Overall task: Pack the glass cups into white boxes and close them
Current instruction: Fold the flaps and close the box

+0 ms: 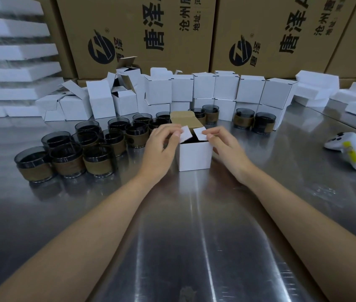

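Note:
A small white box (195, 155) stands upright on the steel table (194, 236) in front of me, its brown-lined lid flap raised at the back. My left hand (160, 149) pinches the left side flap, and my right hand (225, 147) pinches the right side flap. Both flaps tilt inward over the dark opening; what is inside is hidden. Several smoky glass cups with brown sleeves (68, 158) stand in a cluster to the left, and two more cups (254, 120) stand to the right.
A wall of shut white boxes (249, 90) and several open ones (98, 99) lines the back. Large brown cartons (151, 33) rise behind them. White foam pieces (316, 88) lie at the right, foam sheets (13, 51) are stacked at left. A white controller (349, 151) lies at right.

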`<state>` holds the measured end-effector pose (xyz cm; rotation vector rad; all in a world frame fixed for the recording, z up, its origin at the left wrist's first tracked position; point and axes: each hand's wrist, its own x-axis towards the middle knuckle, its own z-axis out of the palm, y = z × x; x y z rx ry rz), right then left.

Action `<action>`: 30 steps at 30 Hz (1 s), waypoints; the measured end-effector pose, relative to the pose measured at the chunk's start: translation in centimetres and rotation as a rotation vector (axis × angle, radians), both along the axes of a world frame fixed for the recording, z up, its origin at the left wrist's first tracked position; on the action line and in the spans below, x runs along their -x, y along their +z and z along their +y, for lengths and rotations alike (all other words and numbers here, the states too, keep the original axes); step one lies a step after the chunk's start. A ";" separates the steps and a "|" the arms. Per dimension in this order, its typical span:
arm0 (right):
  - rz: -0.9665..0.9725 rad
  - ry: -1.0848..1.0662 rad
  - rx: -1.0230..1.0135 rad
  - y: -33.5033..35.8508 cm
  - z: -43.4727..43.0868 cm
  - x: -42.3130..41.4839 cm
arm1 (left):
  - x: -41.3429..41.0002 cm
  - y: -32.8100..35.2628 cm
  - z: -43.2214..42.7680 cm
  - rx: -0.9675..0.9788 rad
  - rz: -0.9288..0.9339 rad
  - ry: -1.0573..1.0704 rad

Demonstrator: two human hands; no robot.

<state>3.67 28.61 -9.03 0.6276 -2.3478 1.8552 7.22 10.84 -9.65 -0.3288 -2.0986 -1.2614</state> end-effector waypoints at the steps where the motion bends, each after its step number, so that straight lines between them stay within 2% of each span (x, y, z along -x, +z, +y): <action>1: -0.001 0.001 -0.005 -0.1 0.0 0.0 | 0.1 0.0 0.1 0.017 -0.020 0.002; 10: -0.070 0.028 0.001 -0.4 -0.3 0.2 | 1.1 0.4 1.4 -0.453 -0.357 -0.103; 15: -0.092 0.042 0.099 -0.2 -0.4 0.2 | 0.8 0.6 1.3 -0.577 -0.260 -0.223; 18: -0.126 0.023 0.163 -0.3 -0.5 0.2 | 0.9 0.6 1.3 -0.664 -0.227 -0.208; 21: -0.154 0.019 0.226 -0.4 -0.6 0.3 | 1.0 0.5 1.1 -0.645 -0.243 -0.194; 26: -0.154 0.060 0.183 -0.3 -0.5 0.1 | 0.8 0.8 0.7 -0.490 -0.285 -0.237; 30: -0.125 0.044 0.176 -0.3 -0.6 0.1 | 0.8 1.0 0.6 -0.467 -0.286 -0.257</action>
